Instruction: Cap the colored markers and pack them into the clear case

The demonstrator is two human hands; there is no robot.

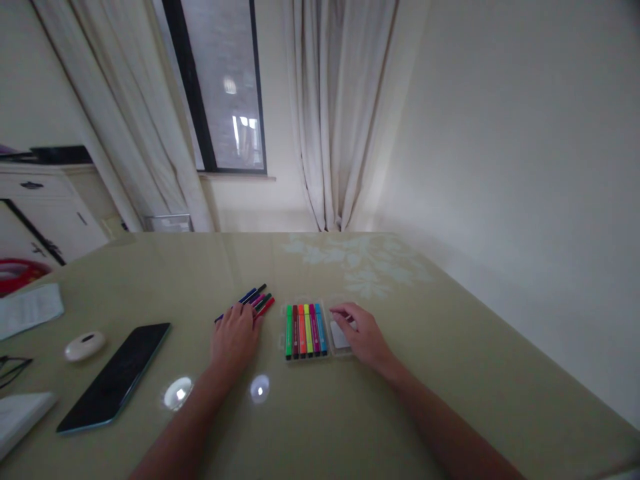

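Palm down, my left hand (236,335) lies over a small bundle of loose marker pens (261,300). Its fingers are spread, touching the pens, and cover their near ends; the caps that show are black, purple, green and red. To the right, a clear plastic marker case (307,359) lies opened flat. Several coloured markers (308,330) stand side by side in its left half, from green to blue. My right hand (363,333) rests over the case's right half, the lid (342,345), with bent fingers near the hinge and nothing visible in them.
On the left of the table are a black tablet or large phone (115,379), a white rounded case (85,347), a folded paper (30,308), a dark cable (14,369) and a white box (23,417). A wall (525,200) runs along the right edge.
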